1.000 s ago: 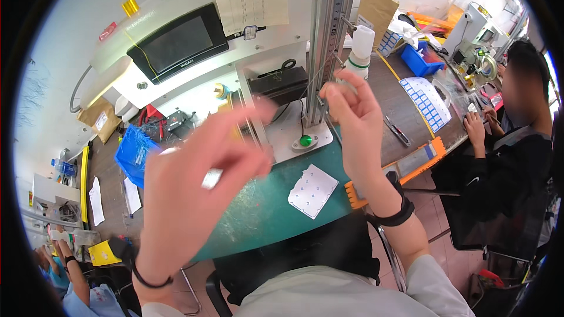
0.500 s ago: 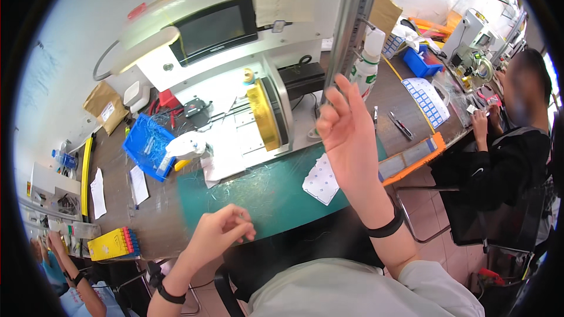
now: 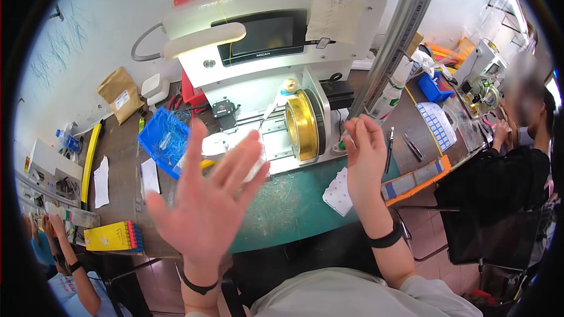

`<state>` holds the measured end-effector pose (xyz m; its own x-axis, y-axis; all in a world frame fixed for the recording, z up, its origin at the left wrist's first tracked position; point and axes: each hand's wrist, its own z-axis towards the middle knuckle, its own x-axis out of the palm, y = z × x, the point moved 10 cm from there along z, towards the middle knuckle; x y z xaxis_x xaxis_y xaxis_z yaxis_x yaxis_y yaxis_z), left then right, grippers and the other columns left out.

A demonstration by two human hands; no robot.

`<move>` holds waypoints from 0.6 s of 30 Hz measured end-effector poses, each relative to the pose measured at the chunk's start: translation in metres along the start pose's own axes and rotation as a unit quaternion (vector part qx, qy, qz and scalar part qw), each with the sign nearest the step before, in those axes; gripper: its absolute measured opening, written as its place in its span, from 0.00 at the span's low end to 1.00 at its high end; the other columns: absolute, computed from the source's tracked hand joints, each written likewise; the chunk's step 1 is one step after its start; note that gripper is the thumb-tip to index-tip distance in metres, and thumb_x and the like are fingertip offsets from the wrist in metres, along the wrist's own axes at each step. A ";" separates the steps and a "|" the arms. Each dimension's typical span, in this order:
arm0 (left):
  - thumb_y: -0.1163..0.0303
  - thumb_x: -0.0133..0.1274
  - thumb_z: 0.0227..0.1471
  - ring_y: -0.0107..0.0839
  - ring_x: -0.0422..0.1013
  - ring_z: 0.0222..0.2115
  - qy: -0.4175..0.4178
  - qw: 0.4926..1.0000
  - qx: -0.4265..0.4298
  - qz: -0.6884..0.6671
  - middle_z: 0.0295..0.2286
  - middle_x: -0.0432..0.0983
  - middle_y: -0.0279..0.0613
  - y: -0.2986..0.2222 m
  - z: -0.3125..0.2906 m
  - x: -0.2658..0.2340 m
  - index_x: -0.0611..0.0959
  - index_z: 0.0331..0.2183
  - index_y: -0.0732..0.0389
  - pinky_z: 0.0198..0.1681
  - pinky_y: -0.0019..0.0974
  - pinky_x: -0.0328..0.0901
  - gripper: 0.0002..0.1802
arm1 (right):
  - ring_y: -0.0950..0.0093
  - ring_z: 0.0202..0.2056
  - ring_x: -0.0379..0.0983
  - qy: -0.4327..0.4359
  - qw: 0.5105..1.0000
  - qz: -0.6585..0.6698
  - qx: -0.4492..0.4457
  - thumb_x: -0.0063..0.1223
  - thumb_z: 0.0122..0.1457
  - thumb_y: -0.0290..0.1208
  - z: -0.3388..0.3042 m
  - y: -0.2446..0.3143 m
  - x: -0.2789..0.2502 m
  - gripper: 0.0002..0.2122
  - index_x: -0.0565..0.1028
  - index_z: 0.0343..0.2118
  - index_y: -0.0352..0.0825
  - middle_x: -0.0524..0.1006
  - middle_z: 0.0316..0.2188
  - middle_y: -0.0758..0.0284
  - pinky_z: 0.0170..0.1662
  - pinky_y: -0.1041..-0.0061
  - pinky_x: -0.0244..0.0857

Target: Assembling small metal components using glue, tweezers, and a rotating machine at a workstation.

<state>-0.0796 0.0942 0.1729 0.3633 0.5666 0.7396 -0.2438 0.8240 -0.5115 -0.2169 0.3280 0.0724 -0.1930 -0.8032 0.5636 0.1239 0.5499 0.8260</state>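
1. The gold reel (image 3: pixel 301 124) stands on edge on the white machine (image 3: pixel 258 70) at the back of the green-topped table (image 3: pixel 294 211), its flat face turned toward the person's left and its axle running left to right across the table.
2. It lies beyond both hands, between them. The right hand (image 3: pixel 365 155) is the nearer one, just to the reel's right and a little toward the front edge; the left hand (image 3: pixel 207 199) is farther, toward the front left.
3. The left hand is spread wide, palm up to the camera, fingers released and grasping nothing.
4. The right hand is raised with fingers straight and close together; no object shows in it.
5. Each wrist wears one dark band: two in all.
6. One blue tray (image 3: pixel 164 141) sits at the table's left side beside the machine, behind the left hand.
7. One white dotted sheet (image 3: pixel 338 194) lies near the front edge, below the right hand.
8. One yellow box (image 3: pixel 111 236) rests at the front left corner.
9. One other person in black (image 3: pixel 505 170) sits at the far right.
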 end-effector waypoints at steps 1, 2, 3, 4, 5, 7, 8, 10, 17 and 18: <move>0.37 0.45 0.67 0.56 0.60 0.68 0.018 1.000 0.010 0.002 0.66 0.62 0.68 -0.011 0.012 -0.002 0.58 0.73 0.56 0.75 0.64 0.43 0.46 | 0.78 0.41 0.76 0.001 0.997 -0.057 -0.057 0.54 0.70 0.21 -0.011 0.014 0.005 0.08 0.74 0.50 0.32 0.78 0.43 0.65 0.43 0.77 0.74; 0.37 0.45 0.67 0.54 0.60 0.68 0.036 0.999 0.022 0.006 0.66 0.61 0.66 -0.020 0.019 -0.003 0.56 0.74 0.56 0.76 0.63 0.37 0.47 | 0.78 0.41 0.76 0.003 0.997 -0.057 -0.055 0.54 0.70 0.21 -0.014 0.010 0.000 0.08 0.74 0.50 0.32 0.78 0.43 0.65 0.43 0.77 0.74; 0.37 0.45 0.67 0.54 0.60 0.68 0.034 0.999 0.025 0.010 0.66 0.61 0.66 -0.022 0.021 -0.008 0.56 0.74 0.56 0.76 0.63 0.37 0.47 | 0.74 0.45 0.76 0.064 0.961 -0.184 -0.194 0.53 0.69 0.19 -0.023 0.032 0.010 0.08 0.75 0.49 0.31 0.77 0.45 0.64 0.48 0.74 0.73; 0.38 0.46 0.68 0.52 0.63 0.65 0.022 0.999 0.011 -0.028 0.65 0.63 0.64 -0.017 0.022 -0.019 0.58 0.72 0.58 0.75 0.61 0.43 0.46 | 0.70 0.49 0.76 0.122 0.888 -0.301 -0.326 0.51 0.68 0.17 -0.035 0.048 0.024 0.08 0.75 0.48 0.30 0.76 0.47 0.62 0.52 0.71 0.72; 0.39 0.46 0.68 0.50 0.67 0.61 0.012 0.998 -0.007 -0.069 0.63 0.64 0.62 -0.012 0.024 -0.027 0.60 0.71 0.60 0.74 0.58 0.49 0.44 | 0.66 0.52 0.76 0.165 0.796 -0.382 -0.440 0.51 0.68 0.18 -0.036 0.067 0.037 0.08 0.78 0.47 0.30 0.77 0.47 0.59 0.57 0.68 0.69; 0.40 0.46 0.68 0.47 0.70 0.58 -0.023 0.995 -0.003 -0.092 0.60 0.67 0.62 -0.010 0.027 -0.046 0.61 0.69 0.64 0.72 0.56 0.54 0.44 | 0.65 0.51 0.77 0.243 0.776 -0.407 -0.416 0.51 0.68 0.19 -0.015 0.082 0.064 0.08 0.79 0.47 0.30 0.78 0.47 0.58 0.55 0.67 0.69; 0.40 0.46 0.68 0.43 0.73 0.54 -0.053 0.992 0.004 -0.113 0.57 0.69 0.63 -0.011 0.029 -0.054 0.62 0.67 0.68 0.69 0.53 0.60 0.44 | 0.64 0.51 0.77 0.319 0.750 -0.426 -0.393 0.51 0.68 0.19 -0.008 0.079 0.080 0.08 0.80 0.46 0.29 0.78 0.47 0.56 0.54 0.67 0.70; 0.43 0.48 0.68 0.43 0.74 0.51 -0.113 0.989 0.008 -0.089 0.54 0.71 0.62 -0.012 0.035 -0.054 0.64 0.64 0.67 0.62 0.46 0.69 0.40 | 0.72 0.43 0.80 0.367 0.786 -0.408 -0.285 0.53 0.69 0.22 0.028 0.065 0.064 0.08 0.81 0.47 0.28 0.82 0.42 0.59 0.48 0.71 0.73; 0.49 0.49 0.71 0.34 0.79 0.27 -0.141 0.922 -0.091 0.349 0.30 0.82 0.52 -0.004 0.037 -0.077 0.66 0.61 0.70 0.27 0.28 0.74 0.35 | 0.87 0.32 0.76 0.406 0.849 -0.338 -0.034 0.60 0.66 0.24 0.052 0.044 0.055 0.06 0.86 0.41 0.29 0.84 0.30 0.72 0.38 0.81 0.70; 0.64 0.56 0.67 0.36 0.79 0.27 -0.149 0.846 -0.043 0.510 0.33 0.83 0.49 -0.001 0.046 -0.061 0.78 0.53 0.65 0.29 0.33 0.74 0.18 | 0.84 0.31 0.76 0.418 0.824 -0.377 -0.060 0.62 0.65 0.24 0.049 0.046 0.061 0.05 0.85 0.40 0.30 0.83 0.29 0.71 0.36 0.78 0.70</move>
<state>-0.1430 0.0594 0.1482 -0.2420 0.9697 -0.0342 -0.2223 -0.0897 -0.9708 -0.2708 0.3155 0.1442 0.4729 -0.8106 -0.3454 0.3813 -0.1651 0.9096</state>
